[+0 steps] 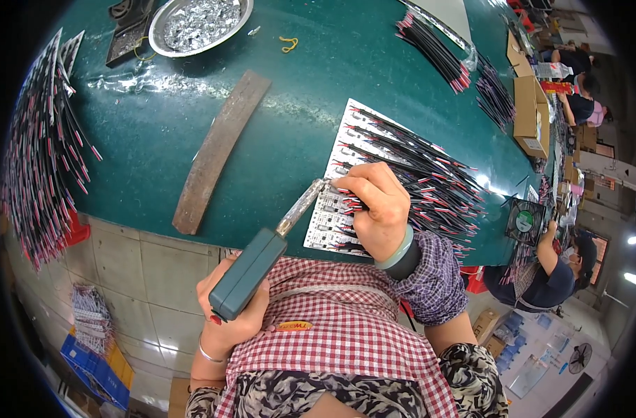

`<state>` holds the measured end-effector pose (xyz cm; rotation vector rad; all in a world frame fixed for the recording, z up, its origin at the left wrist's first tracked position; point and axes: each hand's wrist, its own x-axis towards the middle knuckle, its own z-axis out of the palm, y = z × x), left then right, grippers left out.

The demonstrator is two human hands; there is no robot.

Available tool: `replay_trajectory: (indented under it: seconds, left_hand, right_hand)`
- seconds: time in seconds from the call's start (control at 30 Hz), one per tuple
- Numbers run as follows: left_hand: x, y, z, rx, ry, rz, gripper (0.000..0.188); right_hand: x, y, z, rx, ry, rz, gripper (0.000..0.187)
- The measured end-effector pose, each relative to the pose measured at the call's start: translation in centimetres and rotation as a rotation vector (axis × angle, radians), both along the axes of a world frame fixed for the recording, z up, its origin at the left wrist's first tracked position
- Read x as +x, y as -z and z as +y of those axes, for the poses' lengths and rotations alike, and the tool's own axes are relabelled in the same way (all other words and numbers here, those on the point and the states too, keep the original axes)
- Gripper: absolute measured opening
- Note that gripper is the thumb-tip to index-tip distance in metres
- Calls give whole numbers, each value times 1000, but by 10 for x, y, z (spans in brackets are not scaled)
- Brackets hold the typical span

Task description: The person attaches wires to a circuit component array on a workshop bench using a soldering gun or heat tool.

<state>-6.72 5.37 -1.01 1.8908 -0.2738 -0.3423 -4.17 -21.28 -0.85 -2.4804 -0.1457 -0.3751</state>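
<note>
My left hand (247, 317) is wrapped round the dark green handle of a soldering iron (248, 273). Its silvery, solder-crusted tip reaches up and right to the edge of a white circuit board panel (323, 221). Right at that tip, my right hand (379, 207) is closed in a pinch, apparently on a thin wire end that the fingers mostly hide. Rows of black wires (419, 157) with red and white ends fan out to the right from the panel, which lies flat near the table's front edge. Part of the panel is covered by my right hand.
On the green table (290, 125) lies a worn wooden strip (220, 153). A metal bowl (154, 35) of solder scraps stands at the far left. Wired panels (50, 153) hang over the left edge. Wire bundles (436, 52), a cardboard box (530, 115) and a small fan (524, 221) are rightward; a co-worker (551, 272) sits beyond.
</note>
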Motion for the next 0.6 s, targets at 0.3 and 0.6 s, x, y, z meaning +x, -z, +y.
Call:
replay_trajectory:
  seconds: [0.3, 0.6]
  left_hand:
    - [-10, 9, 8, 12, -12, -22, 22]
    - [-12, 5, 5, 4, -40, 21, 24]
  right_hand:
    - [0, -1, 0, -13, -17, 0, 39]
    - [-4, -1, -1, 2, -8, 7, 41]
